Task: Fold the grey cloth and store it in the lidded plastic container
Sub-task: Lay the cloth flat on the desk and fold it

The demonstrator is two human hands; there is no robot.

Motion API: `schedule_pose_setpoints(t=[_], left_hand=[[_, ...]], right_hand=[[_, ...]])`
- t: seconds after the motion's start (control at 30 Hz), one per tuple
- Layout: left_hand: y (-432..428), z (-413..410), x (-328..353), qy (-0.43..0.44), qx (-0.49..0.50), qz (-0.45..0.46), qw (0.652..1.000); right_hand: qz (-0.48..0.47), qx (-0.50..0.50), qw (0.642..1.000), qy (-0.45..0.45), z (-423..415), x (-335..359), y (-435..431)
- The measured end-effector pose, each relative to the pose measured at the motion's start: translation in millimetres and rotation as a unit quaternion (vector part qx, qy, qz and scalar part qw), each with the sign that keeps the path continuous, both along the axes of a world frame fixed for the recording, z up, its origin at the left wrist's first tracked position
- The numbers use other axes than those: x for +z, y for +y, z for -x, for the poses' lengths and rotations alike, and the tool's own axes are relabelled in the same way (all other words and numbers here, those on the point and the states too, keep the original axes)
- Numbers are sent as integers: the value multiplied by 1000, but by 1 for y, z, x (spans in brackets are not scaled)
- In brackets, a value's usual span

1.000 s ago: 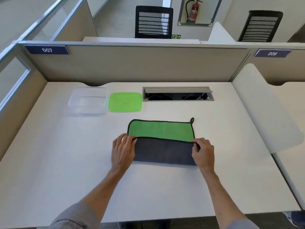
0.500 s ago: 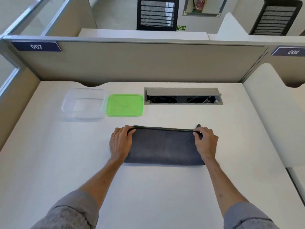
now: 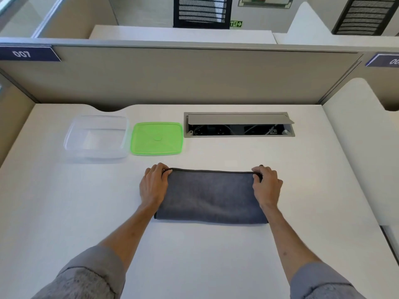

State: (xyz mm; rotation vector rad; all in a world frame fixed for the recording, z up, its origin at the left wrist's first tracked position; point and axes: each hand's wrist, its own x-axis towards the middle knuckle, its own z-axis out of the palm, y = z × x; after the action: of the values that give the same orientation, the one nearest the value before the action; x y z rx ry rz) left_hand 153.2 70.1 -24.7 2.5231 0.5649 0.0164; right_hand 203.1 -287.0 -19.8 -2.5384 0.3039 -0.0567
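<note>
The grey cloth (image 3: 210, 196) lies folded in half on the white desk, grey side up, a wide rectangle with its black-trimmed edges at the far side. My left hand (image 3: 153, 184) pinches its far left corner and my right hand (image 3: 267, 185) pinches its far right corner. A clear plastic container (image 3: 96, 138) stands open at the back left of the desk. Its green lid (image 3: 157, 138) lies flat just to the right of it.
An open cable hatch (image 3: 238, 125) is sunk into the desk behind the cloth. A beige partition (image 3: 183, 76) closes off the back of the desk, and a white side panel (image 3: 362, 143) stands at the right.
Both hands carried the near grey half of the cloth forward over the green half. The green side is now covered and the edges meet at the far side.
</note>
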Motion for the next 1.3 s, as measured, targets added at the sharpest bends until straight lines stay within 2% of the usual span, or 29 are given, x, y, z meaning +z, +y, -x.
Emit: schedule_pose_setpoints(t=[0.2,0.33,0.43,0.53,0.6,0.7,0.87,0.97,1.1,1.17,1.3], left_hand=[[-4,-5,-5,0,3,-4,1000],[-12,1,-9,-20,-10,-74,997],[-33,18,-10,-40,-40,-109,992],[-59,52,-23,-63,-150,-138,977],[-67,72,-32,-62,-197,-151,967],[-57,84,-42,-33,-205,-161,965],[-41,90,-52,-16,-240,-188,952],[-42,92,-49,-21,-234,-189,954],[-45,94,-43,-27,-225,-186,956],[-48,97,-40,-31,-237,-180,954],[-56,109,-37,-34,-285,-177,942]], right_hand=[[26,-8,1000,11,3,-8,0],[62,-6,997,-43,23,-11,9],[77,46,992,-84,53,-18,25],[103,102,988,-43,88,-30,38],[128,98,987,4,100,-35,40],[161,92,981,49,102,-34,33],[202,122,969,70,103,-33,23],[160,64,983,60,106,-27,25],[64,-112,991,18,115,-15,16],[48,-170,983,43,122,-10,12],[11,-213,967,142,130,-4,6]])
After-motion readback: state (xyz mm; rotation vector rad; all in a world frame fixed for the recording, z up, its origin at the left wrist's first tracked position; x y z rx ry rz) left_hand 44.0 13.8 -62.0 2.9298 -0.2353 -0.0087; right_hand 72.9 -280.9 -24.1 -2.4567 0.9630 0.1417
